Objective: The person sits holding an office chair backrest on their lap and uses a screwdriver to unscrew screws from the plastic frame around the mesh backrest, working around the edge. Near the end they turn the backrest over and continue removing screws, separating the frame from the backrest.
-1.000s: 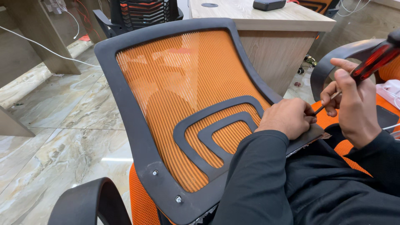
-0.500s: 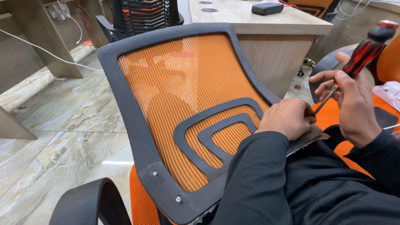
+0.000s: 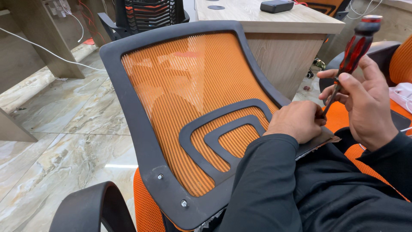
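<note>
An orange mesh chair back [image 3: 180, 90] with a black plastic frame lies tilted across my lap. My left hand [image 3: 296, 120] rests closed on its lower right edge, gripping the frame near a flat dark bracket [image 3: 319, 141]. My right hand [image 3: 362, 99] holds a red and black screwdriver [image 3: 354, 47], handle up, its shaft angled down toward my left hand. The tip is hidden behind my left hand's fingers. Two screws [image 3: 160, 176] show on the frame's lower left corner.
A black armrest [image 3: 92, 208] curves up at the lower left above an orange seat [image 3: 148, 206]. A wooden desk [image 3: 274, 25] with a dark box stands behind. Another black chair [image 3: 146, 15] is at the back, cables run over the marble floor [image 3: 60, 124].
My right hand has raised the screwdriver more upright, its handle swinging up and left. The view has shifted slightly; my left hand stays on the frame edge.
</note>
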